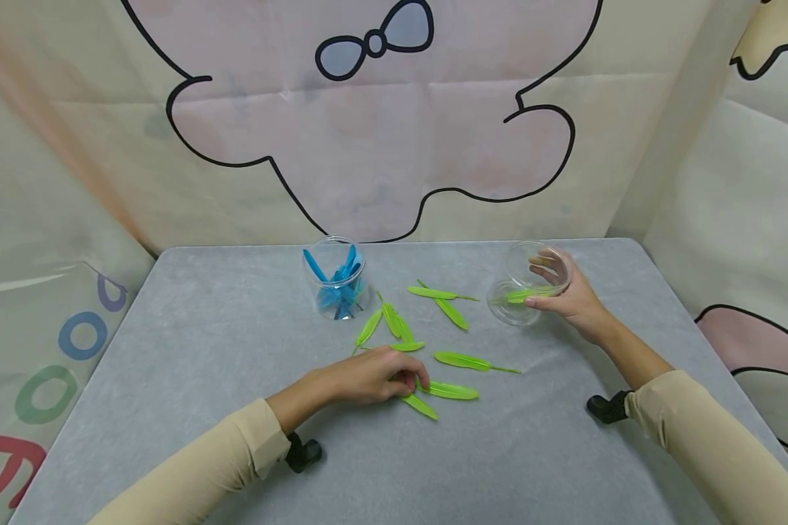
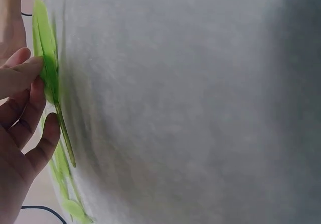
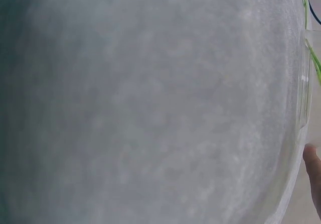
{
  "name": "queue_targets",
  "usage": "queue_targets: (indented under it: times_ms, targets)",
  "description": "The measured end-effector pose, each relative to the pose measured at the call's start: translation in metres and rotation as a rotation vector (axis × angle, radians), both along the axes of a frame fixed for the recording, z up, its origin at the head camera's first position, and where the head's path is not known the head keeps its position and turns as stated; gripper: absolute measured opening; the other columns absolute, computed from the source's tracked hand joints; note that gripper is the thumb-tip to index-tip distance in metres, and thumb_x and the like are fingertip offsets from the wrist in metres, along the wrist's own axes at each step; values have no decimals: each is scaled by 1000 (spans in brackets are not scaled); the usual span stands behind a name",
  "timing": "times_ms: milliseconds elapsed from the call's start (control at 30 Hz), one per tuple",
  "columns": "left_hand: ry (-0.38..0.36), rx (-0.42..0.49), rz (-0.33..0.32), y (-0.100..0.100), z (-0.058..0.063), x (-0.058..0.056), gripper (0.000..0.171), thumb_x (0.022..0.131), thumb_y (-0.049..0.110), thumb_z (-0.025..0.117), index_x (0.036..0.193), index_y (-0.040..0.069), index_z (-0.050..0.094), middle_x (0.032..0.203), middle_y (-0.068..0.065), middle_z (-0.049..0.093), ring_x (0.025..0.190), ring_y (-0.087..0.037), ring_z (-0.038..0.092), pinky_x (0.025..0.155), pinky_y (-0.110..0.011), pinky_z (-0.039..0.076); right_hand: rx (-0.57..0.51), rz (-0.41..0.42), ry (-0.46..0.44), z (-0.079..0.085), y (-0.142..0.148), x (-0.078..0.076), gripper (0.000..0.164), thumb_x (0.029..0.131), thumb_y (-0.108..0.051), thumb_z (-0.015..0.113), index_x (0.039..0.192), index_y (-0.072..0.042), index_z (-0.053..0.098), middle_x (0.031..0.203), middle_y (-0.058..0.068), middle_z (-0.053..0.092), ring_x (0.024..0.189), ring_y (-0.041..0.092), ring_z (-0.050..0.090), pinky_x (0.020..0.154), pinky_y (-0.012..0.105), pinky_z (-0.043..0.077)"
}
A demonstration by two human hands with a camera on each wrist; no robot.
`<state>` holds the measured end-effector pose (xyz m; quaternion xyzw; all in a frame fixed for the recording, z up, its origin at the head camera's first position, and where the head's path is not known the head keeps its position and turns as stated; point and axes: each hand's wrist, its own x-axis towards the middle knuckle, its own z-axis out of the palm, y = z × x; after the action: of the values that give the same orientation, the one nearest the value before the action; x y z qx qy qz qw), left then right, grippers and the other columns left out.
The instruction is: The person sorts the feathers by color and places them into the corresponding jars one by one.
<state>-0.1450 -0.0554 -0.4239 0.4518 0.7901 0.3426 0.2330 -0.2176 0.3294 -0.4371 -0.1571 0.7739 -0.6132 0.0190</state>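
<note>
My left hand (image 1: pixel 374 375) is low over the front of the scattered green feathers. In the left wrist view, its thumb and forefinger pinch a green feather (image 2: pixel 46 48) by the vane, and the bare quill hangs down past the fingers. Two feather tips stick out from beside the fingertips in the head view, one being a bright green feather (image 1: pixel 452 391). On the right, my right hand (image 1: pixel 574 302) grips a clear jar (image 1: pixel 514 315) round its side, thumb in front and fingers behind. Green feathers show through the jar's wall.
A second clear jar (image 1: pixel 323 300) holding several blue feathers (image 1: pixel 343 286) stands at the back, left of centre. Between the jars lie several loose green feathers (image 1: pixel 462 360) on the grey tablecloth (image 1: pixel 236 321). A printed curtain (image 1: pixel 381 131) hangs behind the table.
</note>
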Motion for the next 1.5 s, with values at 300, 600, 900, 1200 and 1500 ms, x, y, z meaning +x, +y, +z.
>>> queue_targets:
  times_ms: [300,600,900,1200,1500]
  targets:
    - [-90,112,2,15,11,-6,20,97,0,61,114,4,69,89,3,62,84,-5,55,77,-23,51,-4,3,3,0,0,0,87,81,15,73,150,-15,29,149,29,29,137,23,40,91,14,47]
    - [-82,161,0,36,22,-17,25,97,-1,60,122,0,65,91,0,61,83,-6,56,76,-24,51,-20,8,6,-1,0,0,86,80,15,73,149,-14,30,147,21,36,137,26,39,93,15,47]
    - [-55,198,60,56,33,-30,28,97,0,60,124,4,63,91,-1,63,83,-8,58,75,-25,52,-1,8,6,-1,1,0,87,82,14,73,151,-12,28,149,21,34,139,28,37,94,16,47]
    - [-66,253,135,73,45,-41,29,96,0,63,124,5,63,92,-3,64,85,-12,59,79,-29,53,3,2,3,-1,1,1,88,81,14,73,151,-9,26,148,19,35,140,28,37,93,14,46]
    - [-39,321,174,88,54,-51,29,96,-1,62,124,4,62,93,-5,64,83,-13,60,76,-31,53,19,-4,-4,-1,0,1,88,82,12,74,152,-8,24,151,27,30,141,32,35,92,13,46]
